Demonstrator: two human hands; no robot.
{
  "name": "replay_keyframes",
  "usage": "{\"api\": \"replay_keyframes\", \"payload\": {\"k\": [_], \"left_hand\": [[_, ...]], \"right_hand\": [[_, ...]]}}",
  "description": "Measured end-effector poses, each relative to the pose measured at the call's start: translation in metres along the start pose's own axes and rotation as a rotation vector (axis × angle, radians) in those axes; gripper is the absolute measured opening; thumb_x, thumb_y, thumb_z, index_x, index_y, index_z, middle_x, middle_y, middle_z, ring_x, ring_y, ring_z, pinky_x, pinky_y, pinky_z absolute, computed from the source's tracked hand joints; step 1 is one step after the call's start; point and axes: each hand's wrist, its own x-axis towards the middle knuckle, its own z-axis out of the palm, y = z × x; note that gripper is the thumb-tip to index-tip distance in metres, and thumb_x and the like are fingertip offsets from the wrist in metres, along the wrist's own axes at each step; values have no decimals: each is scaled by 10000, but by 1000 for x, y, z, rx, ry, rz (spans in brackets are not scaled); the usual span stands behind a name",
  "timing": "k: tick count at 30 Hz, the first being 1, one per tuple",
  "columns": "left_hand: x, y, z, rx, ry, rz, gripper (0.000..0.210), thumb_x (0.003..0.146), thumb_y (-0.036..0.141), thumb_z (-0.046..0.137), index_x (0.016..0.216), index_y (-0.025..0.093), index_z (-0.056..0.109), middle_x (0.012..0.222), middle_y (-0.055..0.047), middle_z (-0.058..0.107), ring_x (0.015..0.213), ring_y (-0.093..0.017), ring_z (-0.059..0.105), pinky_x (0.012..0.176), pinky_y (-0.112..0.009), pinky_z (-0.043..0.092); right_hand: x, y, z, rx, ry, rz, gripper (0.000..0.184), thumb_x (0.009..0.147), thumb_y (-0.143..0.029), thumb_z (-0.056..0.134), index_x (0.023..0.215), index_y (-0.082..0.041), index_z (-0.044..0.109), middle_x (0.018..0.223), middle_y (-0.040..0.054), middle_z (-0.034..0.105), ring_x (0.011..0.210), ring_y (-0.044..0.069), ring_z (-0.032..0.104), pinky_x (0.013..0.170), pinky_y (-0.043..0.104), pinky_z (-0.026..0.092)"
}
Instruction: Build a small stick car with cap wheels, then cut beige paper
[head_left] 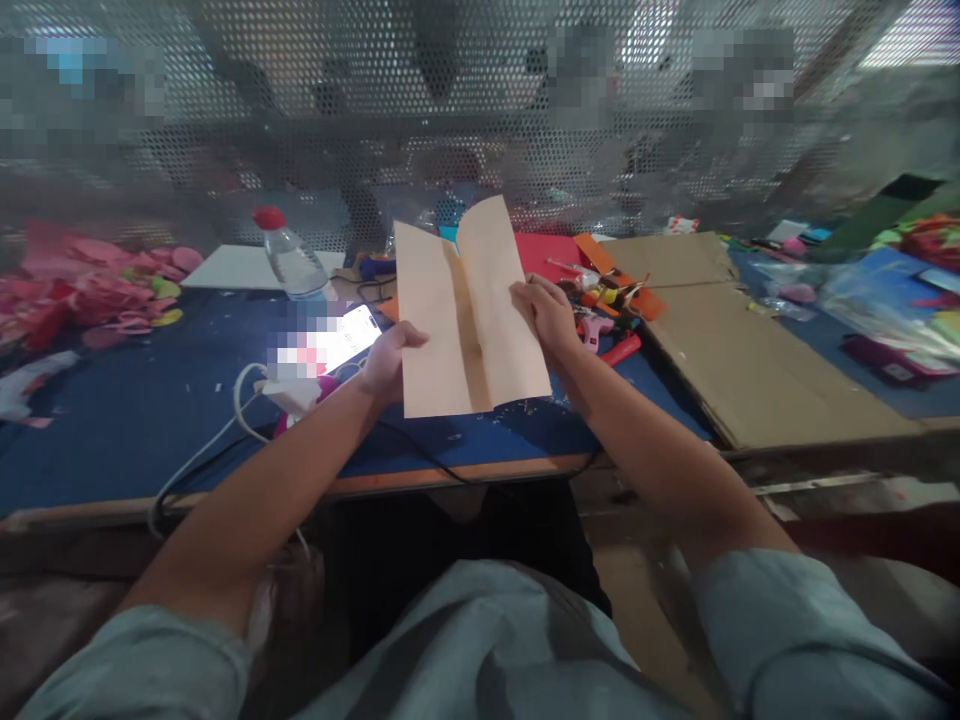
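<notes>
A grey perforated metal screen [360, 150] stands behind the blue-topped surface [97, 430], whose front edge [525, 467] shows bare brown. Pale light glows through the holes, brightest at upper right, where a diagonal bar [836, 60] slants. Beneath the surface it is dim and blurred.

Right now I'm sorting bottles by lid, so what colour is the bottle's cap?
The cap is red, seen best in the head view.
</notes>
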Motion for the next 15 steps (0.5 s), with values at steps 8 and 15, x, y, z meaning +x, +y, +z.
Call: {"api": "replay_keyframes", "payload": {"k": [8, 15], "left_hand": [[0, 4, -4, -110, 55, 86, 317, 665, 169, 531, 923, 127, 710, 701, -71, 701, 637, -236, 692, 652, -352, 597], [4, 1, -3, -184, 12, 168, 210, 660, 165, 541, 831, 162, 662, 634, -44, 653, 603, -211, 651, 645, -327, 576]], "right_hand": [[30, -11, -18, -297, 65, -70, 299, 969, -319, 578, 712, -238, 449, 701, -15, 489, 702, 146, 528, 707, 298, 505], [20, 0, -46, -613, -252, -203, 385, 984, -557, 526, 1108, -245, 714, 964, 66, 748, 982, 285, 737, 820, 450, 625]]}}
